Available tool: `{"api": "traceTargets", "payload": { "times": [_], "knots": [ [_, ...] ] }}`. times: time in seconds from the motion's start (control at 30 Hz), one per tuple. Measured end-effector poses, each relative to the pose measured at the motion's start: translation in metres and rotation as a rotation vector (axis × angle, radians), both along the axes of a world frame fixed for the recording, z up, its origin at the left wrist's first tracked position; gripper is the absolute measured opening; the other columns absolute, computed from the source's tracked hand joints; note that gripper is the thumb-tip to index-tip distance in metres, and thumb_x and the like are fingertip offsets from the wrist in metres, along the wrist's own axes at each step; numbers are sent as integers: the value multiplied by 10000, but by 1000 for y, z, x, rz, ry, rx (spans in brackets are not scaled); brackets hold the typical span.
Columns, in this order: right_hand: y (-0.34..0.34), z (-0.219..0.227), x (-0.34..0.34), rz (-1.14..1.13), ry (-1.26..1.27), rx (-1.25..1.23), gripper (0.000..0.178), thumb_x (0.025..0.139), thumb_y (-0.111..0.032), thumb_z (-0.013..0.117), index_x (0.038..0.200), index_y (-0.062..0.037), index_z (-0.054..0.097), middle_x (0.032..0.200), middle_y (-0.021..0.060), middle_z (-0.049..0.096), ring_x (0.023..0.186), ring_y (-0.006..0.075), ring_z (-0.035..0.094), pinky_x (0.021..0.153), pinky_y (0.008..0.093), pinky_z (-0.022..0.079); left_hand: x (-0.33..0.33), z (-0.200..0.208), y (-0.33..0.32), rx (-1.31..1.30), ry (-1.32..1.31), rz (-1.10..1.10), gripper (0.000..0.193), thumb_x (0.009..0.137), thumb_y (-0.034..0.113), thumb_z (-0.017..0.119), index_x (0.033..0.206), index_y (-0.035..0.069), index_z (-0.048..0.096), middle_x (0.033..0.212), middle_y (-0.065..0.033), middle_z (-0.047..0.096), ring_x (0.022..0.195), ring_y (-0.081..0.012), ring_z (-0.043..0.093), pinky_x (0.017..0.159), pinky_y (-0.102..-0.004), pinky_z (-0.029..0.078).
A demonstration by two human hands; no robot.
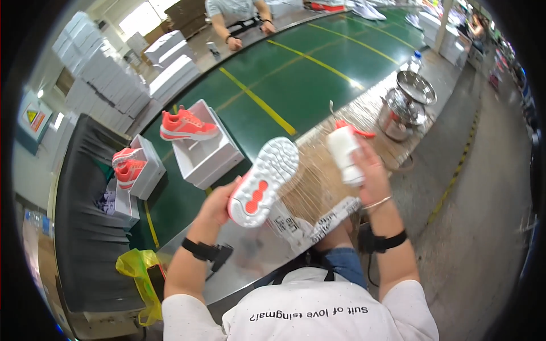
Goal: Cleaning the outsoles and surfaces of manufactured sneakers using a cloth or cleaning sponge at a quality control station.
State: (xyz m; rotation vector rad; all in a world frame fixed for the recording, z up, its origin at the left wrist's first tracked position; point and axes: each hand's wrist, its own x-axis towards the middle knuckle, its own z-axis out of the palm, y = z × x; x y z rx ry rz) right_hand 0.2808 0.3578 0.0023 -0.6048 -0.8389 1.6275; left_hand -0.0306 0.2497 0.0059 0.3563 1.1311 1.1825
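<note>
My left hand (219, 203) grips a coral-red sneaker (232, 199) by its heel end, with the white, wavy-treaded sole (273, 167) turned up. Coral patches show in the tread. To the right, my right hand (372, 176) is closed around a soft-looking white object (344, 153); whether it is a cloth or a bottle I cannot tell. A bright red part (355, 130) shows at its far end, and I cannot make out if the two are joined. Both hands are over the near worktop, apart from each other.
An open white shoebox (207, 162) holding a coral sneaker (187, 124) stands on the green conveyor belt (250, 77). Left of it, another box (151, 170) holds coral shoes. A metal dispenser pot (401, 116) stands at right. Across the belt is a person (239, 14).
</note>
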Motion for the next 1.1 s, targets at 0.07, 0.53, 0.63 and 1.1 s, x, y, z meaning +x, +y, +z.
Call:
{"api": "traceTargets", "payload": {
  "times": [0.07, 0.53, 0.63, 1.1],
  "knots": [
    [-36, -18, -31, -110, -403, 294, 367, 853, -68, 601, 1214, -55, 536, 1134, 79, 596, 966, 173, 586, 853, 298, 468, 19, -33, -11, -97, -99, -35, 382, 933, 255, 486, 1185, -31, 514, 1130, -158, 598, 986, -256, 614, 858, -406, 514],
    [-48, -39, -71, -174, -1106, 891, 310, 773, -73, 531, 1066, -123, 620, 1016, 150, 589, 875, 317, 577, 783, 422, 450, 41, -63, -30, -159, -273, -62, 408, 945, 288, 456, 1222, -10, 486, 1121, -167, 597, 969, -261, 616, 829, -399, 525],
    [-86, -20, -82, -105, -911, 1144, 351, 750, -85, 548, 1097, -122, 594, 1029, 147, 595, 898, 300, 586, 806, 427, 453, 45, -60, -36, -166, -183, -40, 396, 944, 305, 460, 1178, -9, 514, 1075, -158, 612, 932, -250, 623, 824, -387, 525],
    [-72, -10, -86, 43, -898, 1107, 375, 700, -58, 572, 1067, -128, 608, 1089, 150, 578, 952, 327, 555, 844, 416, 426, 38, -62, -30, 18, -389, -129, 442, 931, 333, 483, 1196, -20, 504, 1092, -172, 605, 975, -267, 611, 841, -371, 515]
  ]
}}
